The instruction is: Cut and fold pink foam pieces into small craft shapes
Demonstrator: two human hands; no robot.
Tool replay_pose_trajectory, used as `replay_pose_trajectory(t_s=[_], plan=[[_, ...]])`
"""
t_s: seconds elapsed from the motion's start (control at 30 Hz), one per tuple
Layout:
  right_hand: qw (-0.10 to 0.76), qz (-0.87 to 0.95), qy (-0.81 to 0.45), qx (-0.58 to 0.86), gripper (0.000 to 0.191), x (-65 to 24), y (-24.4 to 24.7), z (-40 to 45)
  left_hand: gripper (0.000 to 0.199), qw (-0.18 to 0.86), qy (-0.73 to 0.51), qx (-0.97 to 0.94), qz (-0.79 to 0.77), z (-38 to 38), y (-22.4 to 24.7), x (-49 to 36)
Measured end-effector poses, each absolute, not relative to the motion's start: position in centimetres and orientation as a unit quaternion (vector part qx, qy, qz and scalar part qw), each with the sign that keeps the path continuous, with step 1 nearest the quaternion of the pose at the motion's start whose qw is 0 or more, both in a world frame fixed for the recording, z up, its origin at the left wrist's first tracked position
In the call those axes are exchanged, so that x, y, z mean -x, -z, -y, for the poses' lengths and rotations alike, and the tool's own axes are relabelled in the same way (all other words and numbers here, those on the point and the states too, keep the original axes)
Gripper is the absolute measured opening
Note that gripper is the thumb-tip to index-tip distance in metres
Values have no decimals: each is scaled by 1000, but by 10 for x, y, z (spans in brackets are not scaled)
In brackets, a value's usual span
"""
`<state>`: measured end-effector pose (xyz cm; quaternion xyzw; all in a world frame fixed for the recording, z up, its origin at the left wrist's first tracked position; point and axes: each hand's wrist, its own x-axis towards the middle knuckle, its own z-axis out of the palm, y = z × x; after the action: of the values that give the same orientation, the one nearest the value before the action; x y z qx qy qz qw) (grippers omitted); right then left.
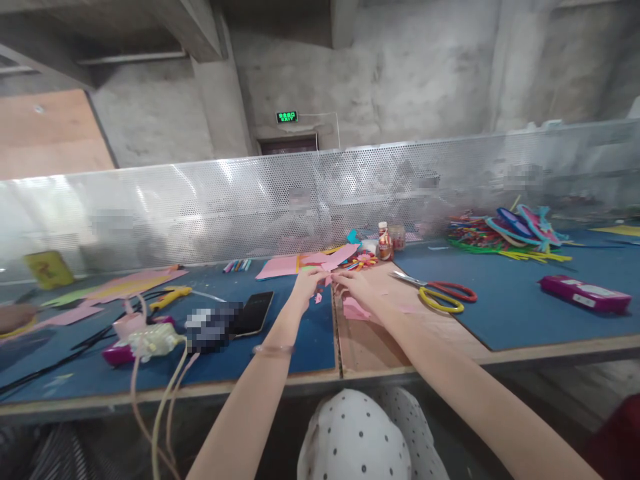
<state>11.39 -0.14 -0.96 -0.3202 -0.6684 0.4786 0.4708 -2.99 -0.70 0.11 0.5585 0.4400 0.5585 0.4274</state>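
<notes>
My left hand and my right hand meet over the middle of the table, their fingers closed around a small piece of pink paper. Blur hides the exact shape of the piece. Just below my left fingertips is a pink scrap, and another pink scrap of paper lies under my right hand. Beyond both hands, larger pink sheets overlap. Right of my right forearm lie scissors with one red and one yellow handle, blades towards the left.
On the left are a black phone, a yellow-handled tool, and cables. A small bottle stands behind my hands. Colourful pipe cleaners are heaped at the right, near a magenta packet. A perforated metal screen runs along the back.
</notes>
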Motion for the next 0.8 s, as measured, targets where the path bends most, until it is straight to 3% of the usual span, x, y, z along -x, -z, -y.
replay_pose_trajectory(t_s=[0.23, 0.53, 0.8], plan=[[500, 653, -450, 347, 16, -110, 17, -9, 18, 476, -521, -559, -436, 4, 5, 28], [490, 694, -340, 403, 20, -115, 2, -2, 28, 431, -493, -616, -438, 6, 5, 28], [408, 794, -228, 390, 19, -133, -5, -4, 21, 436, -449, -637, -450, 13, 3, 25]])
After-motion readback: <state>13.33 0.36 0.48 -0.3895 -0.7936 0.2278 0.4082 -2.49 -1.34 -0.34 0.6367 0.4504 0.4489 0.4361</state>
